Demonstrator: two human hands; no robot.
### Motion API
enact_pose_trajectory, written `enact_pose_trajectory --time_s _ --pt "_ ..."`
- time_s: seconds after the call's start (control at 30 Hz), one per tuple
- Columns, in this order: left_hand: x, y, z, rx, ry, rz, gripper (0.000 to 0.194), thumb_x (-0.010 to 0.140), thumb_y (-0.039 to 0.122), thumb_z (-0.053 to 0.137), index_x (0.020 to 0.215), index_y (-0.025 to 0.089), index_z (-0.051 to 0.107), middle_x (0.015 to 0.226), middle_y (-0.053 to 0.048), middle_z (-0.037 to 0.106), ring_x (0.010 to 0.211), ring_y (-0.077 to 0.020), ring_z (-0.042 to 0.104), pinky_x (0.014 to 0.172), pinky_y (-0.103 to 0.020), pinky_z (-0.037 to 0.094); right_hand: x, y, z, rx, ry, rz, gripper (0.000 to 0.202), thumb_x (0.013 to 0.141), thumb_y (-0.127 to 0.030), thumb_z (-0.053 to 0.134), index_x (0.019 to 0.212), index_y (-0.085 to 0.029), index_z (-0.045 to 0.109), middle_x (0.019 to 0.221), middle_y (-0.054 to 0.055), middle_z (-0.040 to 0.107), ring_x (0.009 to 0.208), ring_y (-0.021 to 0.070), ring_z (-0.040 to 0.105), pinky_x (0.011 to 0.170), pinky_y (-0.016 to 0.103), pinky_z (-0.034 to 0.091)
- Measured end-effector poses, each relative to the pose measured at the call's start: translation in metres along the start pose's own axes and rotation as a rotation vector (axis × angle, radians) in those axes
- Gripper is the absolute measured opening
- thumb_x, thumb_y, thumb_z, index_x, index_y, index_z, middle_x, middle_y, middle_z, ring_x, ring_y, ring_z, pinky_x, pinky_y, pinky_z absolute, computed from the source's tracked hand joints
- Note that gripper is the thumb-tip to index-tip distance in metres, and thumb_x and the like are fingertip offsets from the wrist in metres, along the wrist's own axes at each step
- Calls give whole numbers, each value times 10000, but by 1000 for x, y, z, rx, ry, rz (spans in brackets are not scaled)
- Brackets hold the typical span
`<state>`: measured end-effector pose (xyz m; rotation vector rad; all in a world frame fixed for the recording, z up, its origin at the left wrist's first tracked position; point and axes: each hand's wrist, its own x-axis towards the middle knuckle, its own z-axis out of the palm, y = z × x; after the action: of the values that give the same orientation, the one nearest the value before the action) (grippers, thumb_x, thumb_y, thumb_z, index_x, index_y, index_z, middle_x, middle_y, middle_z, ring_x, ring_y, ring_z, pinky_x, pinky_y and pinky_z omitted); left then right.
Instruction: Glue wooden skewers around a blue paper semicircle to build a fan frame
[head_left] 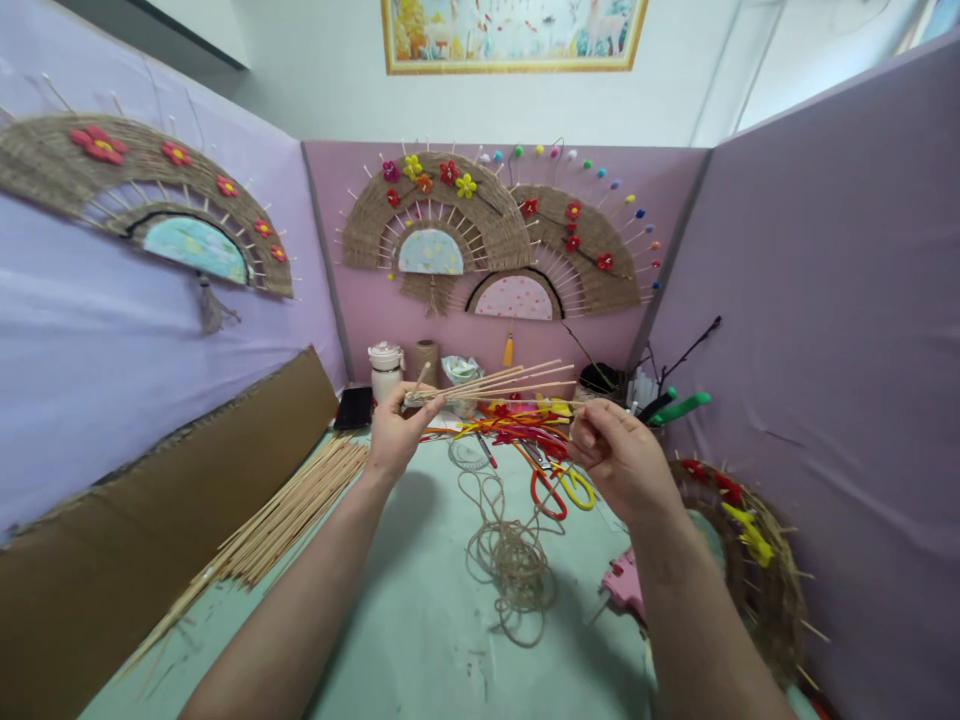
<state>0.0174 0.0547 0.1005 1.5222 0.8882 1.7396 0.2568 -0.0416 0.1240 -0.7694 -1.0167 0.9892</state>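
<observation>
My left hand [400, 430] is closed around a small bundle of thin wooden sticks [510, 380], held at one end so that their far ends spread to the right. Strands of brown twine seem to be wrapped round the gripped end. Out to the right, my right hand [619, 455] pinches a taut strand of twine that runs back to the sticks. Below and between both hands, a loose tangle of twine [517, 560] lies on the pale green table [427, 620]. Red and yellow scissors [574, 487] rest near my right hand.
Many loose sticks [292, 510] lie along a cardboard strip [187, 500] at left. Colourful pipe cleaners [525, 430], a white bottle [387, 375] and a twine spool [426, 360] stand behind. A pink glue gun [624, 583] and a twine fan [780, 590] are at right.
</observation>
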Motion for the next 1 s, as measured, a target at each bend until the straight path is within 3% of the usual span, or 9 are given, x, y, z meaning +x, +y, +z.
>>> enact_pose_trajectory --time_s 0.2,0.37,0.5,0.67,0.8,1.0 --pt "-3 5 2 62 -134 50 254 624 352 829 776 189 707 773 -11 642 719 -149 550 662 -250 413 -9 -5 -2 -273 207 -313 216 830 -412 647 812 -200 607 576 -56 466 502 93 383 482 228 306" --pt "-4 7 4 10 -185 0 284 588 349 849 767 179 709 761 -15 638 688 -145 540 634 -248 406 -4 -2 -11 -461 318 -313 268 827 -452 626 806 -184 620 597 -43 517 500 103 419 484 233 343" --pt "-4 4 4 -38 -88 -40 294 625 383 828 787 174 700 742 -8 647 683 -144 548 656 -254 418 -1 0 -10 -600 348 -339 252 838 -415 612 782 -170 638 640 -11 586 563 128 498 539 244 393" --pt "-2 3 4 -98 -7 -21 296 646 388 817 808 176 690 752 -2 664 712 -130 570 697 -248 446 -10 1 1 -734 401 -475 231 878 -378 585 907 -168 675 741 19 657 639 147 568 617 255 440" --pt "-1 7 4 -206 43 -57 319 637 401 818 802 175 666 748 4 657 711 -126 592 688 -252 484 -14 4 9 -730 383 -484 228 874 -386 595 884 -175 679 728 19 660 623 145 565 607 251 441" --pt "0 23 2 -440 120 -203 422 527 415 878 769 180 625 777 23 668 741 -117 632 689 -257 528 -6 25 15 -751 212 -290 242 856 -388 563 791 -171 647 653 13 628 588 146 531 578 251 403"
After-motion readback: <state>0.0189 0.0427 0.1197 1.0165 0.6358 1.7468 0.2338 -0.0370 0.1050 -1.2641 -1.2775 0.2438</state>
